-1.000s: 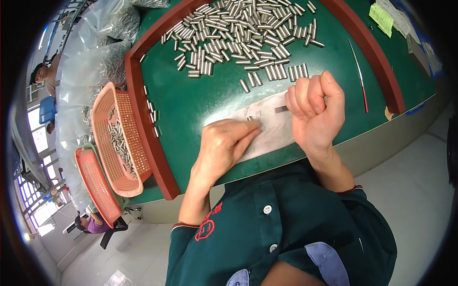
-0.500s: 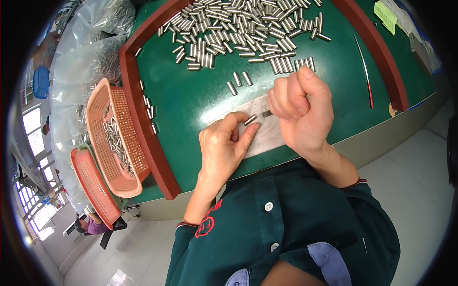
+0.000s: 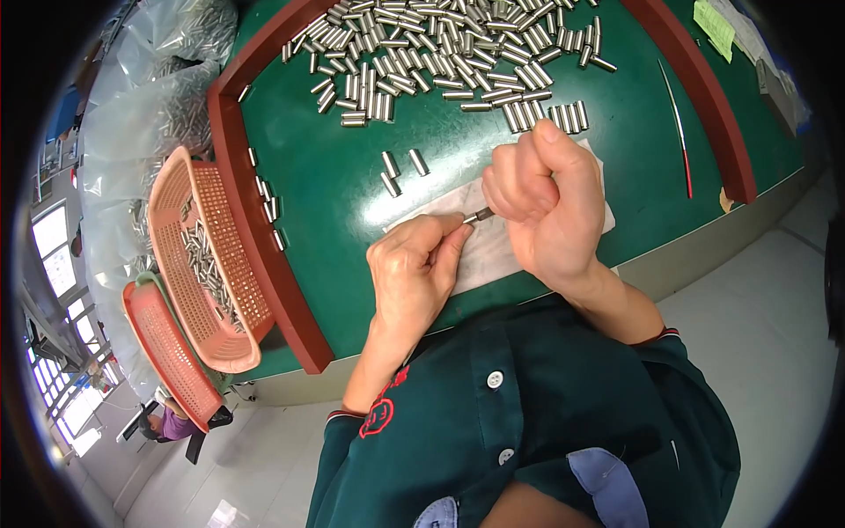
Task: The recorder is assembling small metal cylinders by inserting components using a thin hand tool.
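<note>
My left hand [image 3: 412,255] pinches a small shiny metal pin [image 3: 469,219] between thumb and forefinger, so most of it is covered. Curled into a fist, my right hand [image 3: 554,198] grips a thin tool; only its dark tip [image 3: 485,213] shows, meeting the pin's exposed end. The rest of that tool is hidden in the fist. Both hands are over a pale, stained cloth or sheet [image 3: 493,257] on the green tabletop. Three loose metal pins [image 3: 418,162] lie just beyond my left hand. A short row of pins [image 3: 569,117] lies beyond my right fist.
A large pile of metal pins [image 3: 440,53] covers the far tabletop. Dark red rails [image 3: 255,211] border the work area. On the left are a pink basket [image 3: 251,299] of pins and clear bags [image 3: 180,106]. A thin red-handled tool [image 3: 680,141] lies right.
The pin in my left hand and the tool tip, apart before, now meet. My fingers cover more of the pin. The three loose pins appear farther left.
</note>
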The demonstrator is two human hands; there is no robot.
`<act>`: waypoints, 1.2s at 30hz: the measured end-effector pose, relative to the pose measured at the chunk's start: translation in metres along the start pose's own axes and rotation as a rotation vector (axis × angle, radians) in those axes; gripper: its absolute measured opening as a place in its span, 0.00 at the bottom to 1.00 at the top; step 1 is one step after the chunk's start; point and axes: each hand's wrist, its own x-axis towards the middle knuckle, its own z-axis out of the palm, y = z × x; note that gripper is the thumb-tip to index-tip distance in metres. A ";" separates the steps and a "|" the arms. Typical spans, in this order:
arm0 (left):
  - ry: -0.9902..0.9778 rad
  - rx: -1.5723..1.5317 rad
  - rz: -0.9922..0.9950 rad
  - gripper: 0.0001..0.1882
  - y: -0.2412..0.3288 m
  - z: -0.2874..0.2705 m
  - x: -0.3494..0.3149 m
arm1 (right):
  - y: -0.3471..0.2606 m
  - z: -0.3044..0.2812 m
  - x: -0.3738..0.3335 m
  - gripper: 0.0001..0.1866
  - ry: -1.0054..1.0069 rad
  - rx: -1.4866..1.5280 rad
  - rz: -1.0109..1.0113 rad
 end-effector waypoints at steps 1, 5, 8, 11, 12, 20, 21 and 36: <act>0.003 -0.009 0.000 0.04 0.000 0.000 0.000 | 0.000 0.000 0.000 0.22 0.000 -0.002 0.002; 0.000 -0.013 0.014 0.04 -0.001 0.000 0.001 | 0.000 0.001 0.001 0.22 0.003 -0.008 0.017; 0.000 -0.012 0.024 0.04 -0.001 -0.001 0.001 | -0.001 0.002 0.002 0.22 0.002 -0.023 0.019; 0.001 -0.016 0.026 0.04 0.000 -0.001 0.001 | -0.002 0.004 0.002 0.22 0.000 -0.035 0.017; 0.002 -0.021 0.037 0.04 0.000 0.000 0.001 | -0.002 0.004 0.002 0.22 0.002 -0.041 0.017; -0.022 -0.060 0.063 0.04 -0.003 -0.001 0.005 | 0.003 0.003 0.000 0.23 -0.028 -0.112 -0.006; -0.030 -0.058 0.052 0.04 -0.003 -0.001 0.005 | 0.004 0.004 0.000 0.23 -0.047 -0.153 -0.024; -0.032 -0.064 0.073 0.04 -0.004 -0.004 0.005 | 0.010 0.001 -0.007 0.21 -0.080 -0.171 -0.090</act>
